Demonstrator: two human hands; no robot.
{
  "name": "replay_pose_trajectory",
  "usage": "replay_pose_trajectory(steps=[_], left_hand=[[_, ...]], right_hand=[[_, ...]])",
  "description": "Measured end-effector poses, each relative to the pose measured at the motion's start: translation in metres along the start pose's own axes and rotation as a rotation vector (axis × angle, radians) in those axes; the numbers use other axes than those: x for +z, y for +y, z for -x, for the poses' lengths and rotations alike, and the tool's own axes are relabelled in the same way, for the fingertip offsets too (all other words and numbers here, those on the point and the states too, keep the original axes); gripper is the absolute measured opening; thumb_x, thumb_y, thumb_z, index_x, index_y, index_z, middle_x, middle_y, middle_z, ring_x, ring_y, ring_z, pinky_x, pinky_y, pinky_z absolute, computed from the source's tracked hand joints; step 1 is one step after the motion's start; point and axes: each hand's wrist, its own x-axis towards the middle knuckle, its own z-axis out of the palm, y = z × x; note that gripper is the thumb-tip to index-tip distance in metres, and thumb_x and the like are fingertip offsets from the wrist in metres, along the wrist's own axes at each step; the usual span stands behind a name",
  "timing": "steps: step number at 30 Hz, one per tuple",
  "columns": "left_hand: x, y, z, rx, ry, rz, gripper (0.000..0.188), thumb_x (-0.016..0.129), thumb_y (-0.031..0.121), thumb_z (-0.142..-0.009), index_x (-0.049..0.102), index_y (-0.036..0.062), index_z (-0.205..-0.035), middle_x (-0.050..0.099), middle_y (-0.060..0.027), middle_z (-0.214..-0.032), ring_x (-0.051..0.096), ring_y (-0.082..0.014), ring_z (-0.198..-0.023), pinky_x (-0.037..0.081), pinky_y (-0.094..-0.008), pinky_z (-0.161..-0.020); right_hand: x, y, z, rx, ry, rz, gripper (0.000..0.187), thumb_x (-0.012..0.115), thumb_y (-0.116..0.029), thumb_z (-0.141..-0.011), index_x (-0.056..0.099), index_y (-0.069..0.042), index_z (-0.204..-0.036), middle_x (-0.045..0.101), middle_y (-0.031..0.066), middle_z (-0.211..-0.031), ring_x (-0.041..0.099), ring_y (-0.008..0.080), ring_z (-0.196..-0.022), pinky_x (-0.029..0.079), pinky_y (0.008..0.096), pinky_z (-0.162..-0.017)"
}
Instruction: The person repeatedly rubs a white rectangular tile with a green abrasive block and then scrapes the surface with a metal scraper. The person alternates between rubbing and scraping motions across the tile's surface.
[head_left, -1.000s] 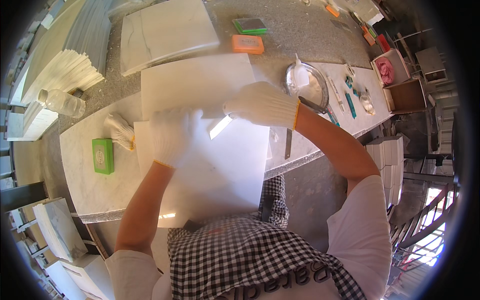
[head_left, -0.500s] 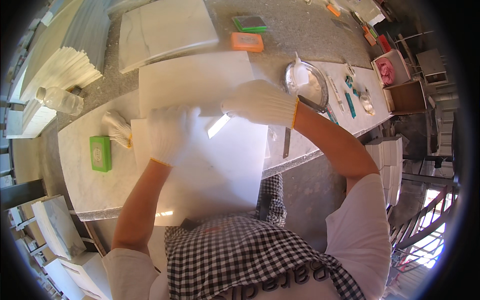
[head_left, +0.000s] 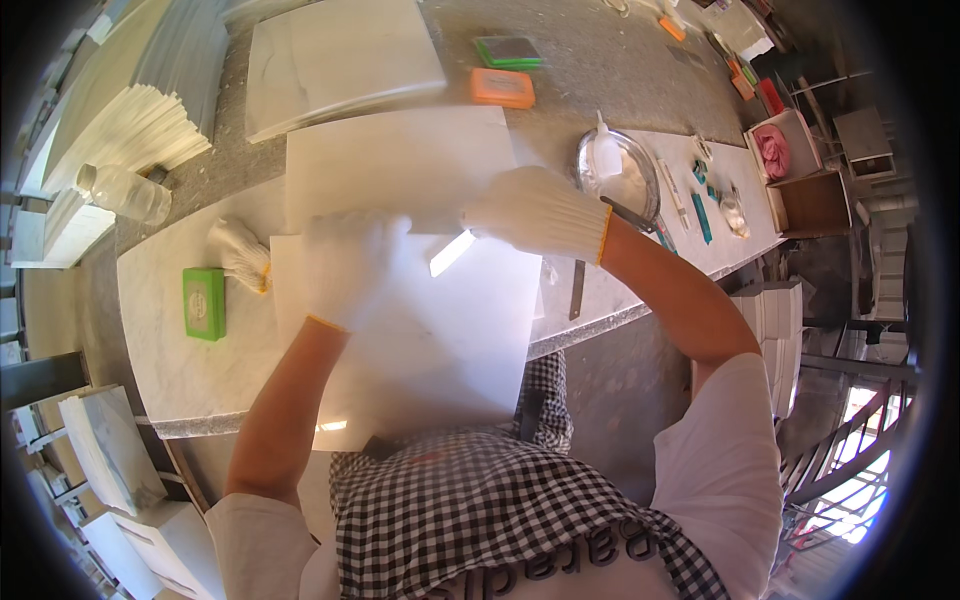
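My right hand point(head_left: 540, 212), in a white knit glove with a yellow cuff edge, is closed on a scraper with a flat, bright blade point(head_left: 452, 253). The blade slants down and left over a smooth white slab point(head_left: 430, 330). Across from it, my left hand point(head_left: 352, 265), in a matching glove, is at the slab's upper left part. Haze and glare blur its fingers, so their pose cannot be made out. A second white slab point(head_left: 395, 150) lies just beyond, its near part behind my hands.
A loose glove point(head_left: 240, 255) and a green block point(head_left: 203, 303) lie left. Farther off are an orange block point(head_left: 503, 88) and a plastic bottle point(head_left: 125, 193). At right stand a metal bowl point(head_left: 652, 180) with white contents and a thin metal strip point(head_left: 577, 290) near the table edge.
The whole view has shifted slightly, so things appear a little farther right. My right hand and the scraper have moved slightly right; my left hand stays at about the same place on the slab.
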Motion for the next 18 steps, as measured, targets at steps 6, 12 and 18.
replay_pose_trajectory(steps=[6, 12, 18], left_hand=[[0.001, 0.001, 0.0, -0.001, 0.007, 0.003, 0.026, 0.064, 0.026, -0.093, 0.069, 0.0095, -0.073, 0.066, -0.0103, -0.07, 0.062, -0.0324, -0.066, 0.046, -0.0461, -0.069], [-0.002, 0.002, 0.0, 0.044, 0.036, -0.027, 0.025, 0.062, 0.025, -0.094, 0.069, 0.0091, -0.075, 0.065, -0.0099, -0.069, 0.062, -0.0317, -0.066, 0.045, -0.0462, -0.067], [-0.002, 0.003, -0.003, 0.023, 0.044, 0.019, 0.026, 0.062, 0.024, -0.094, 0.069, 0.0085, -0.074, 0.065, -0.0096, -0.069, 0.062, -0.0319, -0.066, 0.046, -0.0457, -0.066]], right_hand=[[0.003, 0.004, 0.007, 0.026, 0.103, -0.115, 0.005, 0.062, -0.018, -0.093, 0.067, -0.017, -0.092, 0.062, 0.0092, -0.075, 0.064, 0.0295, -0.074, 0.049, 0.0457, -0.067], [0.008, -0.002, -0.021, 0.003, 0.074, -0.113, 0.006, 0.062, -0.018, -0.094, 0.068, -0.016, -0.094, 0.064, 0.0084, -0.076, 0.065, 0.029, -0.076, 0.05, 0.045, -0.067], [0.001, 0.001, -0.006, -0.044, 0.053, -0.01, 0.008, 0.06, -0.016, -0.094, 0.068, -0.016, -0.093, 0.064, 0.0085, -0.075, 0.065, 0.0312, -0.072, 0.049, 0.0462, -0.064]])
